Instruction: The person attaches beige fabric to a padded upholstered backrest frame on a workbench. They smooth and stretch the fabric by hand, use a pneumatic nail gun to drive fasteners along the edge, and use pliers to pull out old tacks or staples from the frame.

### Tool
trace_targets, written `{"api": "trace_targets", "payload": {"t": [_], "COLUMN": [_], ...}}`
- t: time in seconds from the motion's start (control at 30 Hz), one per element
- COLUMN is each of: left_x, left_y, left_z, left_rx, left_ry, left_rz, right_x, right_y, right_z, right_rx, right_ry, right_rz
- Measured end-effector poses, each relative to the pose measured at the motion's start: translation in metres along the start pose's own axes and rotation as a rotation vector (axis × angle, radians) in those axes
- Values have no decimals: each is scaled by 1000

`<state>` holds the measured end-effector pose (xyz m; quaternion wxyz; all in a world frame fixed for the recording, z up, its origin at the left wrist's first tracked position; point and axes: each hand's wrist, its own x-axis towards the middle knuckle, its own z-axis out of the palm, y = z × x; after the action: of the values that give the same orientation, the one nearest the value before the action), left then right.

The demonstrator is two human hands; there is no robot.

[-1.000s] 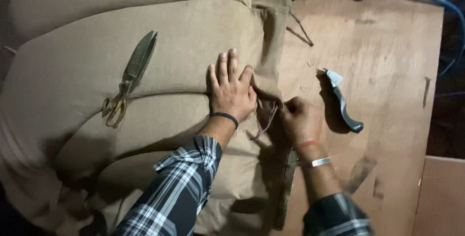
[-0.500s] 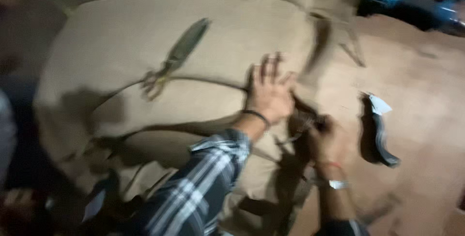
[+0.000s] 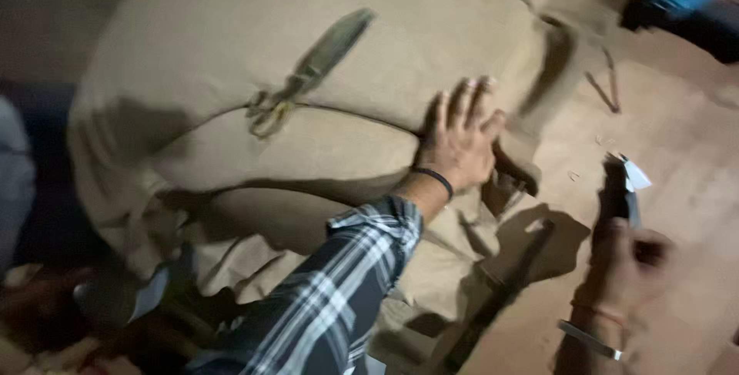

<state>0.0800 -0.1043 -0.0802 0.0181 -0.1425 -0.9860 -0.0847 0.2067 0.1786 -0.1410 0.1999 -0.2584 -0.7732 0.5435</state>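
Left hand (image 3: 459, 135) presses flat, fingers spread, on the tan cushion (image 3: 231, 75); scissors (image 3: 308, 71) lie beyond it. Right hand (image 3: 627, 256) blurs beside the dark tool (image 3: 620, 194), grip unclear.

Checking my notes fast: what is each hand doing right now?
Left hand: open, fingers spread, pressing flat on the tan cushion.
Right hand: at the dark-handled tool; too blurred to tell the grip.

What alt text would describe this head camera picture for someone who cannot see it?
A left hand presses flat on a tan upholstered cushion while the right hand reaches a dark tool on the wooden table. Scissors lie on the cushion; the picture is blurred.
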Motion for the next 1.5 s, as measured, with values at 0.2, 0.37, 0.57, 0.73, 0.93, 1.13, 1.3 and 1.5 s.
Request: {"api": "trace_targets", "payload": {"t": [0.2,0.37,0.57,0.73,0.93,1.13,1.3,1.5], "left_x": [-3,-5,-11,-85,-169,-134,-61,-47], "left_y": [3,4,-10,-28,31,23,-13,-4], "left_z": [0,-8,-17,-30,-42,-37,-12,-7], "left_rx": [-40,-104,-323,-262,-422,-726,-472,-489], "left_ry": [16,19,-50,-4,-270,48,224,346], "left_rz": [11,32,54,69,166,-91,-123,-21], "right_x": [-31,-15,-2,2,21,24,20,31], "right_y": [-59,-72,-75,-71,-65,-64,-55,-41], "right_z": [12,95,76,79,84,85,83,88], "right_rx": [-287,-26,-474,-539,-490,-199,-212,508], "right_ry": [-289,-540,-575,-577,-695,-797,-774,-645], "right_rz": [129,199,186,5,0,207,104,399]}}
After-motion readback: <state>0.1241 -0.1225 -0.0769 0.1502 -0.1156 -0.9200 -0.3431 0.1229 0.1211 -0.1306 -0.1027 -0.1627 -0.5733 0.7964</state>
